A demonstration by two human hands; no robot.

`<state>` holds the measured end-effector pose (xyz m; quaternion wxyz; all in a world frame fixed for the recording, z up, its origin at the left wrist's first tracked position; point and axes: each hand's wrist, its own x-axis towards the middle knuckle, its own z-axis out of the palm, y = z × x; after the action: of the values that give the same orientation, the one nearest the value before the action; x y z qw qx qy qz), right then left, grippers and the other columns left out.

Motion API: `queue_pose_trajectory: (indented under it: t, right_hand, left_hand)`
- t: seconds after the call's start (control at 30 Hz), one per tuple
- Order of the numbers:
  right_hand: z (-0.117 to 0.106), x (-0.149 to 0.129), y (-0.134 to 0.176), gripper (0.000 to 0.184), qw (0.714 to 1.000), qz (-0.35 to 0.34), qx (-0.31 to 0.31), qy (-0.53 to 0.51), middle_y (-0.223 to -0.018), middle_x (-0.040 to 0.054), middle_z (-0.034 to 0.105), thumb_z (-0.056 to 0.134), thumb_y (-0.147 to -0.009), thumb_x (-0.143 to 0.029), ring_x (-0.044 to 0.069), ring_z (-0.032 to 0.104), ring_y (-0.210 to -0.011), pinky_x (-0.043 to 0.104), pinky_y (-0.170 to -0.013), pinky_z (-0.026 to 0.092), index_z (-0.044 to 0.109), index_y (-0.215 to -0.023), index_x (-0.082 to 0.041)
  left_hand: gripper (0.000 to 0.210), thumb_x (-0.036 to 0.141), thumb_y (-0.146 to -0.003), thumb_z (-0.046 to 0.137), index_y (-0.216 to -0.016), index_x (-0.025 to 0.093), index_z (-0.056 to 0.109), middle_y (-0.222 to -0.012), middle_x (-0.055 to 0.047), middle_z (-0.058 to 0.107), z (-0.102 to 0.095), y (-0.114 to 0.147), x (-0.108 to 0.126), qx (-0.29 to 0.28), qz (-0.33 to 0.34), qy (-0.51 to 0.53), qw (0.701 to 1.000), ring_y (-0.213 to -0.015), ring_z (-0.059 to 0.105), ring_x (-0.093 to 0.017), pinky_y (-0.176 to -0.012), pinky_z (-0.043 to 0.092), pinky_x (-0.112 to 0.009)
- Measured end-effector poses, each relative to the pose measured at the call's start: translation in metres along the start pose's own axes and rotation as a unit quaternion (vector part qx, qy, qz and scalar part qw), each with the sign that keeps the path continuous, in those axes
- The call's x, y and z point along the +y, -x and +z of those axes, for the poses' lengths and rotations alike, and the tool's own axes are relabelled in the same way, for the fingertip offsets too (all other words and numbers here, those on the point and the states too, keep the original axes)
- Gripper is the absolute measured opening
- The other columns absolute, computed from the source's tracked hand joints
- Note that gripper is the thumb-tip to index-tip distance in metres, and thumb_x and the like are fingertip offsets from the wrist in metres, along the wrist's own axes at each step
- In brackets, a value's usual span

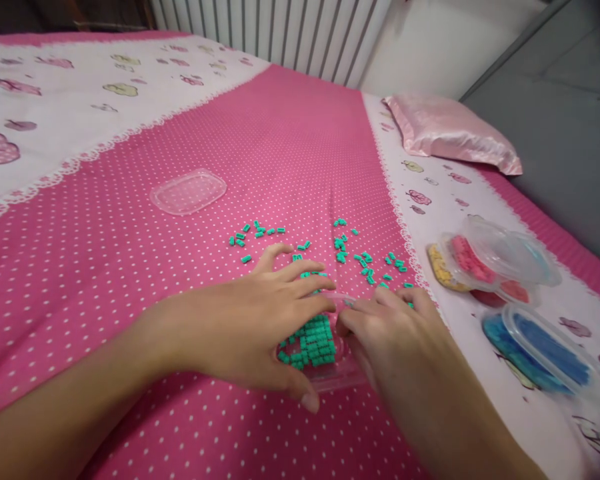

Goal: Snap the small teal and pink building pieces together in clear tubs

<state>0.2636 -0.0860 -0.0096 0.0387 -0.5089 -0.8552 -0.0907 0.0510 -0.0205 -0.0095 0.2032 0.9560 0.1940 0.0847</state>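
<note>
A clear plastic container (343,379) lies on the pink dotted bedsheet in front of me, holding a packed block of small green bricks (316,343). Over its left side, my left hand (245,323) is spread open, thumb near the front edge and fingers reaching past the back; it partly hides the bricks. My right hand (397,330) is closed at the container's right end, fingers curled inward; what they pinch, if anything, is hidden. Loose green bricks (341,245) are scattered on the sheet beyond both hands.
A clear lid (189,192) lies flat at the back left. To the right are lidded containers with yellow pieces (443,270), pink pieces (470,259) and blue pieces (545,347). A pink pillow (450,133) rests farther back, near a grey headboard (560,87).
</note>
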Motion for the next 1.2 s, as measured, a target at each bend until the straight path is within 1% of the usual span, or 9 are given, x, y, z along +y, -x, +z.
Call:
queue_pose_trajectory:
  t: [0.13, 0.2, 0.33, 0.47, 0.6, 0.77, 0.93, 1.03, 1.2]
  right_hand:
    - [0.006, -0.016, -0.001, 0.025, 0.997, 0.078, 0.017, 0.018, -0.063, -0.0008, 0.070, 0.062, -0.086, -0.007, 0.023, 0.058, -0.070, 0.040, -0.074, 0.027, 0.069, -0.070, -0.025]
    - [0.008, -0.020, 0.001, 0.025, 0.996, 0.089, 0.020, 0.018, -0.062, -0.0006, 0.069, 0.061, -0.085, -0.007, 0.025, 0.059, -0.070, 0.041, -0.074, 0.027, 0.069, -0.070, -0.025]
    - [0.003, -0.013, 0.008, 0.023, 0.999, 0.050, -0.006, 0.004, -0.070, 0.0006, 0.071, 0.061, -0.085, -0.005, 0.027, 0.061, -0.075, 0.039, -0.071, 0.027, 0.072, -0.082, -0.024]
    - [0.003, -0.003, 0.010, 0.018, 0.999, 0.011, 0.010, 0.030, -0.086, 0.0036, 0.070, 0.065, -0.089, -0.012, 0.026, 0.058, -0.082, 0.037, -0.070, 0.031, 0.075, -0.096, -0.026]
    - [0.015, 0.001, 0.002, 0.010, 0.995, 0.025, 0.035, 0.084, -0.092, 0.0082, 0.067, 0.072, -0.089, -0.022, 0.029, 0.055, -0.085, 0.038, -0.069, 0.035, 0.078, -0.094, -0.028]
    - [0.031, 0.003, -0.004, 0.012, 0.995, 0.006, 0.033, 0.097, -0.115, 0.0106, 0.073, 0.080, -0.081, -0.019, 0.036, 0.059, -0.101, 0.046, -0.079, 0.043, 0.081, -0.089, -0.028]
    - [0.039, -0.006, -0.009, 0.022, 0.995, 0.035, 0.053, 0.082, -0.106, 0.0105, 0.079, 0.079, -0.070, -0.003, 0.037, 0.065, -0.099, 0.053, -0.085, 0.048, 0.082, -0.079, -0.023]
    - [0.041, -0.007, -0.012, 0.024, 0.994, 0.048, 0.063, 0.079, -0.101, 0.0093, 0.080, 0.075, -0.071, 0.000, 0.035, 0.067, -0.096, 0.053, -0.087, 0.048, 0.081, -0.076, -0.023]
    - [0.046, -0.001, -0.013, 0.026, 0.996, 0.009, 0.057, 0.071, -0.095, 0.0074, 0.079, 0.070, -0.075, 0.000, 0.032, 0.068, -0.092, 0.055, -0.089, 0.047, 0.079, -0.075, -0.024]
  left_hand:
    - [0.063, 0.061, -0.080, 0.077, -0.122, 0.016, 0.064, -0.121, -0.012, 0.069, 0.003, 0.000, 0.012, -0.017, -0.027, 0.025, 0.999, -0.116, 0.062, -0.033, -0.113, 0.033, -0.051]
    - [0.064, 0.061, -0.078, 0.079, -0.118, 0.014, 0.064, -0.119, -0.012, 0.068, 0.003, 0.000, 0.017, -0.036, -0.043, 0.023, 0.998, -0.112, 0.062, -0.033, -0.109, 0.037, -0.049]
    - [0.075, 0.063, -0.077, 0.081, -0.128, 0.012, 0.061, -0.128, -0.015, 0.066, 0.002, 0.000, 0.020, -0.066, -0.062, 0.016, 0.996, -0.122, 0.060, -0.035, -0.111, 0.037, -0.048]
    - [0.082, 0.065, -0.077, 0.080, -0.135, 0.010, 0.059, -0.136, -0.019, 0.063, 0.004, 0.002, 0.017, -0.055, -0.059, 0.015, 0.997, -0.126, 0.059, -0.037, -0.116, 0.034, -0.054]
    - [0.086, 0.062, -0.074, 0.084, -0.137, 0.011, 0.059, -0.137, -0.020, 0.064, 0.006, 0.003, 0.016, -0.028, -0.061, 0.029, 0.997, -0.127, 0.060, -0.039, -0.115, 0.035, -0.056]
    - [0.086, 0.062, -0.078, 0.080, -0.140, 0.006, 0.057, -0.140, -0.023, 0.062, 0.007, 0.003, 0.018, -0.052, -0.059, 0.029, 0.997, -0.129, 0.059, -0.040, -0.115, 0.038, -0.059]
    - [0.101, 0.064, -0.078, 0.078, -0.151, 0.003, 0.045, -0.151, -0.026, 0.053, 0.011, 0.003, 0.017, -0.066, -0.062, 0.038, 0.995, -0.138, 0.052, -0.042, -0.121, 0.033, -0.063]
    - [0.103, 0.066, -0.077, 0.077, -0.152, 0.004, 0.043, -0.149, -0.025, 0.054, 0.011, 0.003, 0.016, -0.073, -0.068, 0.056, 0.993, -0.138, 0.052, -0.042, -0.122, 0.030, -0.065]
    - [0.105, 0.064, -0.076, 0.081, -0.154, 0.006, 0.041, -0.155, -0.026, 0.047, 0.009, 0.004, 0.013, -0.092, -0.079, 0.075, 0.990, -0.140, 0.049, -0.044, -0.123, 0.023, -0.071]
